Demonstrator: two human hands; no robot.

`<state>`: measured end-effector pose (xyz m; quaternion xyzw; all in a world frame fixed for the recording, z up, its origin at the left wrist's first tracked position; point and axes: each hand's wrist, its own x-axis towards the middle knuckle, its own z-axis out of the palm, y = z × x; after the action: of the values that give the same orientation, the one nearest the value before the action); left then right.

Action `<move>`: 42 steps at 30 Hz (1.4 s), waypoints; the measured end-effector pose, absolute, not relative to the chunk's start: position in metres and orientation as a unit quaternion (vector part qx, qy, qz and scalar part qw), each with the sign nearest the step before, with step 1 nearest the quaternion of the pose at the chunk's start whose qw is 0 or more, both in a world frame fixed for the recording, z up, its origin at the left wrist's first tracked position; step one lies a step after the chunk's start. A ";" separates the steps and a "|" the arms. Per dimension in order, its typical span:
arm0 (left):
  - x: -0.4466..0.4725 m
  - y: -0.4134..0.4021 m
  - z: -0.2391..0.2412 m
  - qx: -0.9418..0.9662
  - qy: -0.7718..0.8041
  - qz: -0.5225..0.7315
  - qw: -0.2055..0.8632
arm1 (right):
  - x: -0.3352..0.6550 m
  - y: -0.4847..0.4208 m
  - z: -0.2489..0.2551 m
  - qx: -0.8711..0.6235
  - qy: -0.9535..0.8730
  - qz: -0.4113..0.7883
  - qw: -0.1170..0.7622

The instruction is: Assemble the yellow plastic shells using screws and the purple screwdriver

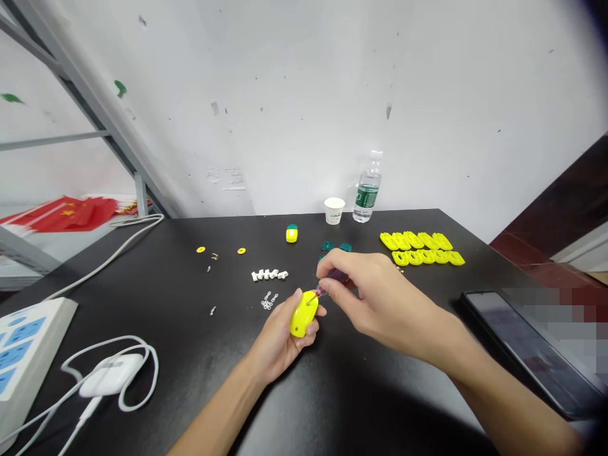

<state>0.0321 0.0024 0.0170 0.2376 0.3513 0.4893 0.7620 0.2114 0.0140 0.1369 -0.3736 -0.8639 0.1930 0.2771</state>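
Observation:
My left hand [285, 339] grips a yellow oval plastic casing [303, 320] with small screw holes, its smooth side up. In my right hand [370, 288] is a small screwdriver [336, 276] with a purplish handle, mostly covered by the fingers. Its thin tip meets the upper hole of the casing. Just left of my left hand lie small clear plastic links [267, 303] and a row of white parts [269, 275]. Dark green pieces [345, 247] are partly hidden behind my right hand.
Yellow shells [422, 257] stand in two rows at the back right. A paper cup [334, 212] and water bottle [367, 190] stand by the wall. A phone [532, 348] lies at right; a power strip [33, 342] and cabled white case [111, 373] at left. Yellow discs [201, 249] lie behind.

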 end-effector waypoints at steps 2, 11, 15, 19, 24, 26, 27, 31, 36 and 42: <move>0.032 0.002 0.016 0.249 0.349 0.493 0.757 | 0.210 0.010 0.137 -0.371 -0.871 0.176 0.269; 0.031 0.003 0.013 0.278 0.353 0.488 0.748 | 0.208 0.006 0.135 -0.372 -0.878 0.174 0.245; 0.031 0.004 0.010 0.289 0.362 0.489 0.740 | 0.206 0.007 0.134 -0.373 -0.882 0.162 0.238; 0.032 0.004 0.007 0.301 0.371 0.495 0.725 | 0.201 0.009 0.133 -0.387 -0.900 0.068 0.187; 0.031 0.006 0.005 0.295 0.366 0.499 0.728 | 0.197 0.007 0.130 -0.371 -0.919 -0.012 0.134; 0.030 0.008 0.004 0.284 0.363 0.502 0.732 | 0.199 0.004 0.130 -0.353 -0.925 -0.012 0.138; 0.029 0.008 0.004 0.277 0.361 0.503 0.735 | 0.201 0.002 0.130 -0.346 -0.928 -0.005 0.140; 0.028 0.009 0.004 0.263 0.350 0.506 0.743 | 0.204 0.001 0.130 -0.332 -0.935 0.020 0.123; 0.031 0.010 0.003 0.275 0.376 0.509 0.723 | 0.196 0.006 0.132 -0.346 -0.935 -0.009 0.076; 0.034 0.010 0.002 0.321 0.428 0.520 0.666 | 0.197 0.003 0.132 -0.347 -0.933 -0.018 0.097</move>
<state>0.0341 0.0096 0.0016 0.3213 0.4284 0.5196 0.6658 0.1970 0.0027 0.1323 -0.3470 -0.9327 -0.0180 0.0968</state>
